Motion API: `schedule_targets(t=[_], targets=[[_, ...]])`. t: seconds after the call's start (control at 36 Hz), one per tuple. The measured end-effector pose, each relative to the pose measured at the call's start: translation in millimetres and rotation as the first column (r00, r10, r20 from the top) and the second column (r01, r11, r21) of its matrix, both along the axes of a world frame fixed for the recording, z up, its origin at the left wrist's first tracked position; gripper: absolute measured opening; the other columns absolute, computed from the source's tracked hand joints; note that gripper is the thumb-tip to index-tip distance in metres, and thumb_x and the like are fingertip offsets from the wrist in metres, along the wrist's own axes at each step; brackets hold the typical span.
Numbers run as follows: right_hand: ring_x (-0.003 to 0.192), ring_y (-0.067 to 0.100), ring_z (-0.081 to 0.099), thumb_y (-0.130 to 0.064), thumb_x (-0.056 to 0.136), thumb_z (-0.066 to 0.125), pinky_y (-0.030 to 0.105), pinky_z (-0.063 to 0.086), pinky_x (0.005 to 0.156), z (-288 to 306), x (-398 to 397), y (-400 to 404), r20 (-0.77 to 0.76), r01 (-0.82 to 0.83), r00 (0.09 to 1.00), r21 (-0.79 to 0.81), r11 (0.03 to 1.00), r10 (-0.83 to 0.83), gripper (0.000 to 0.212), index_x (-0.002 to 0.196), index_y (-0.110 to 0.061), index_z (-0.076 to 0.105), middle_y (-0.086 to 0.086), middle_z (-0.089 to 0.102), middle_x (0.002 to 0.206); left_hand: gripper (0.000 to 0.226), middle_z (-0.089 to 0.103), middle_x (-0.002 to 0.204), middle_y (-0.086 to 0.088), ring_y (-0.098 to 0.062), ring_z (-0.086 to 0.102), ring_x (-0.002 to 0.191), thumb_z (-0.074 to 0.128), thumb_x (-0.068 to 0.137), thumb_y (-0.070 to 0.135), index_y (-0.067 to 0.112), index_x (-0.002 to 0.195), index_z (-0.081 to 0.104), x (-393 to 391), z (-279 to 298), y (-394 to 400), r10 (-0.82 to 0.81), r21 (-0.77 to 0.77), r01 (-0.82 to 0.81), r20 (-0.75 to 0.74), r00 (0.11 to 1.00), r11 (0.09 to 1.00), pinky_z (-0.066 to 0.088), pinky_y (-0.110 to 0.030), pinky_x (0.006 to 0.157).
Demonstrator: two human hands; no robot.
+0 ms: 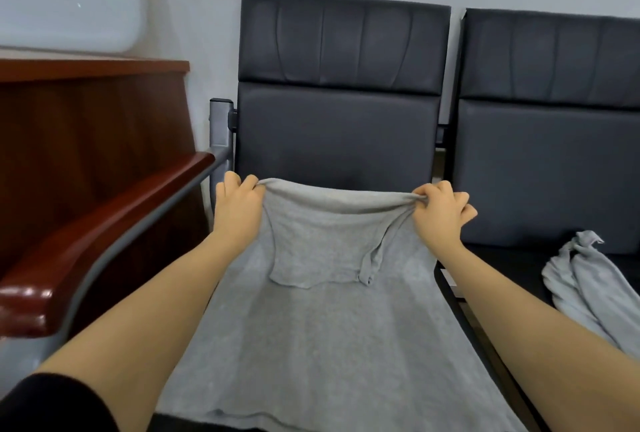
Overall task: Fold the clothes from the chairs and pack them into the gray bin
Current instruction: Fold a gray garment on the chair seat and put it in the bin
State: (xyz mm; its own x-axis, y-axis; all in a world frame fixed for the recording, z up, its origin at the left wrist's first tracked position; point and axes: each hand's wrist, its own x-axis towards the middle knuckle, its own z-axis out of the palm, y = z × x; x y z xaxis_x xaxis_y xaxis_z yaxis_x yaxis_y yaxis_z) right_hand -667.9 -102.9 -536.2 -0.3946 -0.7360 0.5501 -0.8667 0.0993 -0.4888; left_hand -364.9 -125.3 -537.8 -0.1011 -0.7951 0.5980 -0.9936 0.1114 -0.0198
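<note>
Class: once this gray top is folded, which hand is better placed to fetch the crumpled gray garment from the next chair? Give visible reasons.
Probably the right hand: the crumpled garment lies on the right-side seat, just beyond that forearm. The left hand would have to cross over.

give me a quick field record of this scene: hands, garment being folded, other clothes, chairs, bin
left hand: pinches the far left corner of the gray garment
right hand: pinches its far right corner
gray garment: spread flat on the seat of the left chair, far edge lifted and folding toward the person
second gray garment: crumpled on the right chair's seat
left chair: dark padded back
right chair: same style, beside it
wooden armrest: to the left
gray bin: not in view
</note>
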Motion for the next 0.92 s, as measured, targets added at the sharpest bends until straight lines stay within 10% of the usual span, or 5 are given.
schedule_targets(t=[0.33,0.78,0.92], targets=[[0.101,0.018,0.030,-0.001,0.085,0.043,0.032,0.015,0.084,-10.7,-1.9,86.2,0.100,-0.071,0.993,0.033,0.997,0.067,0.031,0.082,-0.020,0.068,-0.010,0.050,0.102,0.054,0.056,0.098,0.000,-0.016,0.027,0.089,0.036,0.076,-0.021,0.014,0.114,0.053,14.1,-17.7,78.4,-0.167,-0.051,0.159,-0.374,0.912,0.986,0.021,-0.028,0.077],[0.097,0.020,0.029,-0.008,0.088,0.042,0.032,0.013,0.080,-44.4,3.9,189.0,0.062,-0.039,0.998,0.115,0.993,0.033,0.026,0.069,-0.013,0.059,-0.004,0.051,0.085,0.028,0.061,0.093,-0.003,-0.028,0.038,0.100,0.047,0.082,-0.007,0.009,0.085,0.069,26.8,-52.2,174.2,-0.117,0.052,0.145,-0.352,0.929,0.988,0.023,-0.030,0.075],[0.101,0.023,0.034,-0.022,0.083,0.045,0.039,0.020,0.095,-59.8,8.9,200.9,0.078,-0.034,0.997,0.347,0.937,0.007,0.024,0.065,-0.010,0.055,-0.004,0.044,0.077,0.032,0.059,0.087,-0.006,-0.025,0.043,0.100,0.039,0.091,0.029,0.015,0.070,0.060,21.5,-58.7,196.9,0.020,0.391,-0.017,-0.003,1.000,0.920,0.027,-0.037,0.080]])
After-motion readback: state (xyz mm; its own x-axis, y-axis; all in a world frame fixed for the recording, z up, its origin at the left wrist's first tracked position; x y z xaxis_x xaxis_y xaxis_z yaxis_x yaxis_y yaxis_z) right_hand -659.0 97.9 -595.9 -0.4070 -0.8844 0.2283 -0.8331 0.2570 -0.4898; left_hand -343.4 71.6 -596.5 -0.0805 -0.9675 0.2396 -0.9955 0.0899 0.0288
